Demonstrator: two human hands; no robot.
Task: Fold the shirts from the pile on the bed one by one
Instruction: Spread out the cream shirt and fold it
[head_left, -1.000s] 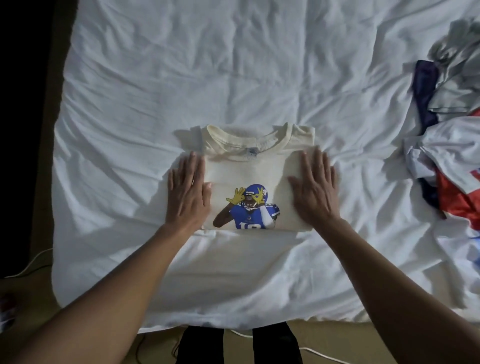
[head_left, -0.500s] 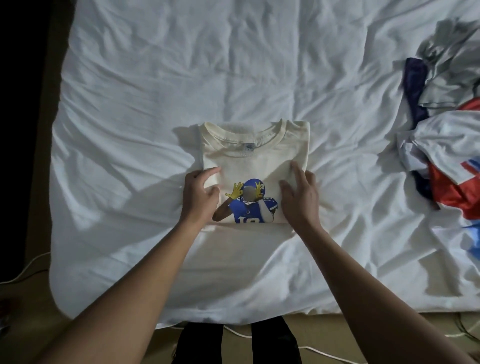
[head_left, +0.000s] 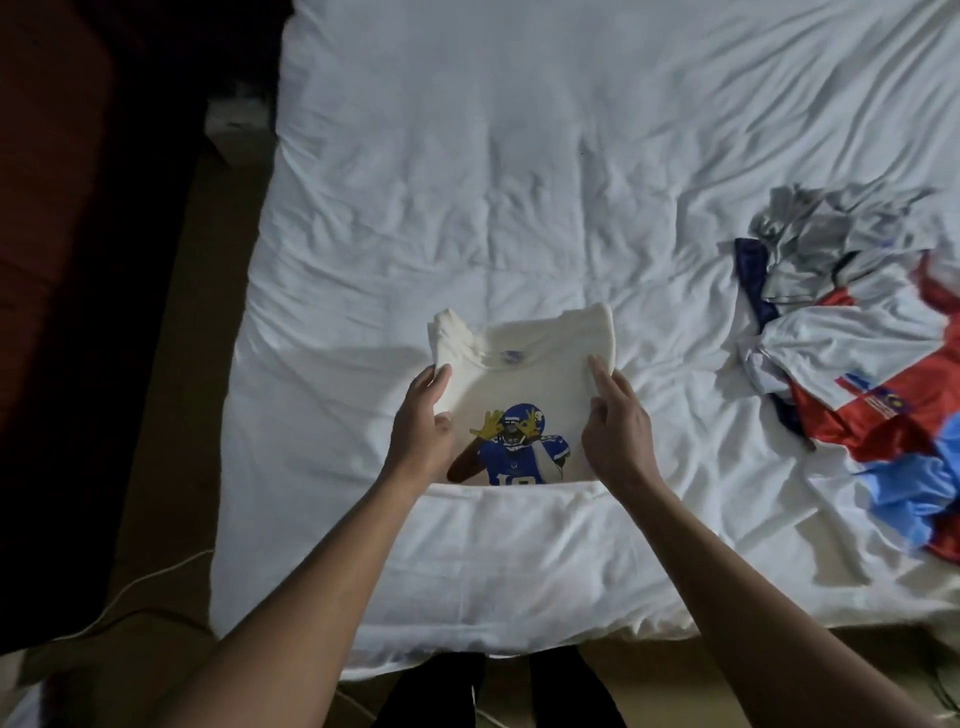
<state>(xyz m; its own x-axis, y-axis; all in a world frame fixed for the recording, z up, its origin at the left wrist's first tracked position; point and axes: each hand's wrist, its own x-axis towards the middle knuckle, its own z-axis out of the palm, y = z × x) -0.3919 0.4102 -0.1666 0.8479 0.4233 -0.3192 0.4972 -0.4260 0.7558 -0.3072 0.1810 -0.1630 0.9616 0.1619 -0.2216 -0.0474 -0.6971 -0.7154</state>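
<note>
A folded cream shirt (head_left: 524, 384) with a blue-and-yellow football player print is lifted off the white bed (head_left: 519, 182), its collar end raised. My left hand (head_left: 423, 431) grips its left edge, thumb on top and fingers underneath. My right hand (head_left: 618, 431) grips the right edge the same way. The pile of unfolded shirts (head_left: 857, 374), white, red, blue and grey, lies at the right side of the bed.
The bed's near edge (head_left: 467, 644) runs just in front of my legs. Dark floor and a white cable (head_left: 145, 587) lie to the left. A dark piece of furniture (head_left: 78, 208) stands at far left.
My hands went from pressing flat on the folded shirt to gripping its sides. The shirt has come up off the sheet, and my view has shifted left.
</note>
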